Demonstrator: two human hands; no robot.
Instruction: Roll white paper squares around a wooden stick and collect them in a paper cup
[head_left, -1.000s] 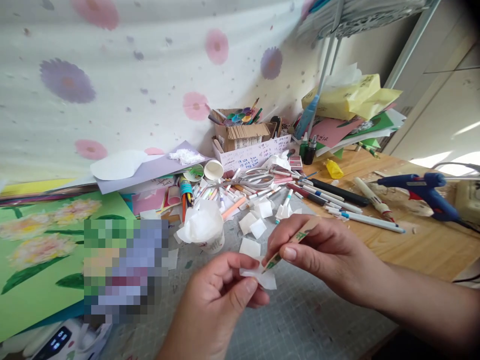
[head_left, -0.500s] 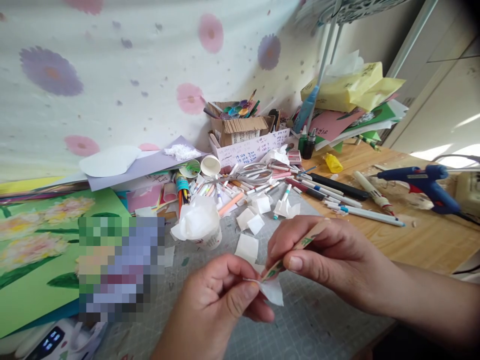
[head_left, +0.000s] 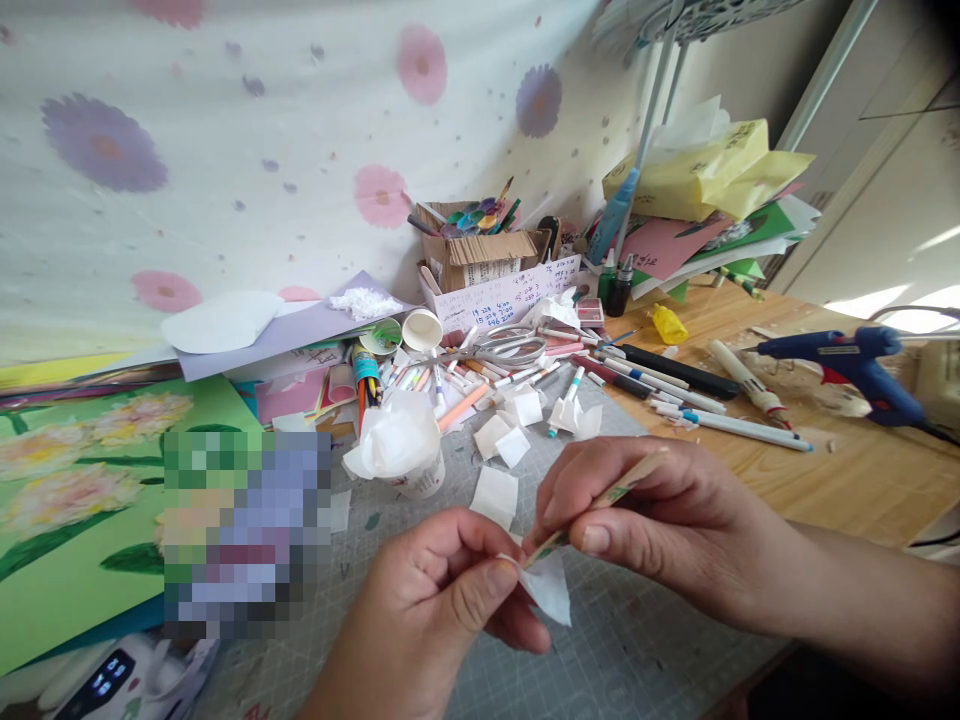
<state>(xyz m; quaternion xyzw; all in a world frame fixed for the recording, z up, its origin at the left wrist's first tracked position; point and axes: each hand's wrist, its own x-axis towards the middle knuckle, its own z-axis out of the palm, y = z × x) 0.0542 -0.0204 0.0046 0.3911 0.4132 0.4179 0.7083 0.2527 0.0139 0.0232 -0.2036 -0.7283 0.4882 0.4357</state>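
Observation:
My left hand [head_left: 442, 600] pinches a small white square of tissue paper [head_left: 549, 588] between thumb and forefinger, low in the middle of the view. My right hand [head_left: 645, 510] grips a thin wooden stick with green print [head_left: 616, 487], its tip pressed against the tissue where both hands meet. Both hands hover over a grey cutting mat [head_left: 600, 650]. Several more white tissue squares [head_left: 496, 490] lie on the mat just beyond my fingers. A paper cup stuffed with white tissue [head_left: 401, 450] stands to the left of them.
Markers and pens [head_left: 660, 390] and scissors [head_left: 510, 348] lie scattered across the wooden desk. A blue glue gun [head_left: 847, 362] rests at the right. A cardboard box of supplies [head_left: 480, 250] and stacked coloured paper [head_left: 697, 200] stand at the back. A green flower painting [head_left: 82, 490] lies left.
The tissue piece has swung down a little between my hands, and the stick has tilted slightly flatter. The view has shifted down slightly since the earliest frame.

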